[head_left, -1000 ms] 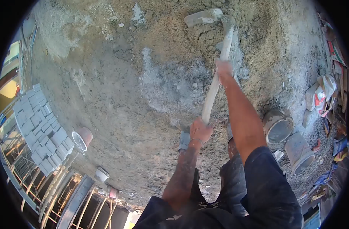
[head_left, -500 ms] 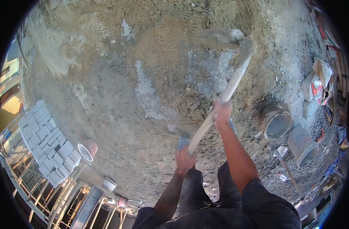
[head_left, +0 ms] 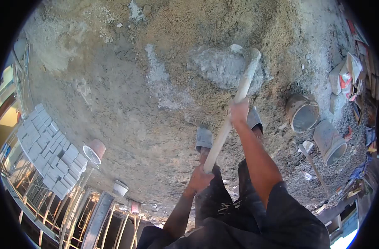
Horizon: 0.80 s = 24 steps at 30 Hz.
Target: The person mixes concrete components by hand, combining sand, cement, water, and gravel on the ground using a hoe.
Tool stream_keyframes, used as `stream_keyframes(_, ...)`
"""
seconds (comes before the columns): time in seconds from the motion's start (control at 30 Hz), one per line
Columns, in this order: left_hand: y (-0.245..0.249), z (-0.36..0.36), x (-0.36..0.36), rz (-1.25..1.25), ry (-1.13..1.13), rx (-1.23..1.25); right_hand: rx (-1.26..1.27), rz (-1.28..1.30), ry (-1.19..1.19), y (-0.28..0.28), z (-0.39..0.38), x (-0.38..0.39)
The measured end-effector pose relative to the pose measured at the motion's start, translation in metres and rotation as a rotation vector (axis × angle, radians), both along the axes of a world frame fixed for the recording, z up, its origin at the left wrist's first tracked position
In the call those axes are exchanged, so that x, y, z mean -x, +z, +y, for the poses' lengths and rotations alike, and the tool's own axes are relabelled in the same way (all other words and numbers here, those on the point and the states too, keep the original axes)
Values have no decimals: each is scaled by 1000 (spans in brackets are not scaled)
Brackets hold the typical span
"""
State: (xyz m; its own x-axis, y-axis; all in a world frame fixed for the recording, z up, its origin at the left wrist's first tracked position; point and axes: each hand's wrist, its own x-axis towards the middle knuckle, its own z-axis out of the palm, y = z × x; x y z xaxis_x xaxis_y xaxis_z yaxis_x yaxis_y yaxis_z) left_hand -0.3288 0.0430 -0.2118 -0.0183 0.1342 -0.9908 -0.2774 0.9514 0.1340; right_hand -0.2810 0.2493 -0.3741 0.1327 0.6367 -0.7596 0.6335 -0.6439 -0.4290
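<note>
A hoe with a long pale wooden handle (head_left: 222, 139) slants from my waist up to the ground ahead. My left hand (head_left: 201, 178) is wrapped round the handle's near end. Farther up the shaft, my right hand (head_left: 239, 112) is closed round it too. The hoe's head (head_left: 236, 48) is down at a patch of grey powder (head_left: 222, 66) lying on brown sand, and most of its blade is hidden there. My boots (head_left: 204, 138) stand on the dirt on either side of the handle.
Two dirty buckets (head_left: 304, 115) lie tipped at the right, near a second wooden-handled tool (head_left: 316, 170) and torn paper bags (head_left: 348, 76). Stacked grey blocks (head_left: 50, 151) are at the left, with a pinkish bucket (head_left: 96, 150) and a white container (head_left: 120, 188) near them.
The hoe's head has come down from above the sand into the grey powder. Both hands keep their hold, and the left hand is a little lower in view.
</note>
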Motion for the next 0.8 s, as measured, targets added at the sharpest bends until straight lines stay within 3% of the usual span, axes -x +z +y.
stream_keyframes(0.1,14,-67,-8,152,-190,-134,94,198,-194,84,-52,4)
stream_keyframes(0.2,9,-65,-20,224,-203,-180,-14,216,-252,103,-26,-9)
stream_keyframes(0.27,-26,4,-27,286,-197,-417,-162,106,-202,97,37,-17)
stream_keyframes(0.3,-32,54,-27,338,-240,-446,-310,77,-69,74,76,-31)
stream_keyframes(0.37,-75,130,-28,6,-102,-381,-393,-159,69,9,170,-54)
stream_keyframes(0.4,-84,163,-23,-40,-43,-406,-386,-169,64,-4,192,-40)
stream_keyframes(0.47,-79,169,-23,-104,13,-419,-62,-398,10,0,219,-26)
stream_keyframes(0.53,-52,127,-8,-247,155,-165,90,-301,47,-71,150,-42)
stream_keyframes(0.6,-56,40,1,-201,-32,-70,29,-288,110,-34,61,-14)
stream_keyframes(0.67,-12,3,22,-134,-5,-75,33,-135,-22,-27,-1,-22)
stream_keyframes(0.7,14,-3,27,-76,-74,-70,132,-24,-172,32,-8,-6)
stream_keyframes(0.73,28,-24,26,-73,-207,76,71,69,-225,40,-36,-15)
stream_keyframes(0.77,37,-49,20,8,-230,-51,100,164,-318,72,-46,-8)
stream_keyframes(0.8,46,-61,16,0,-255,9,50,161,-301,92,-53,-3)
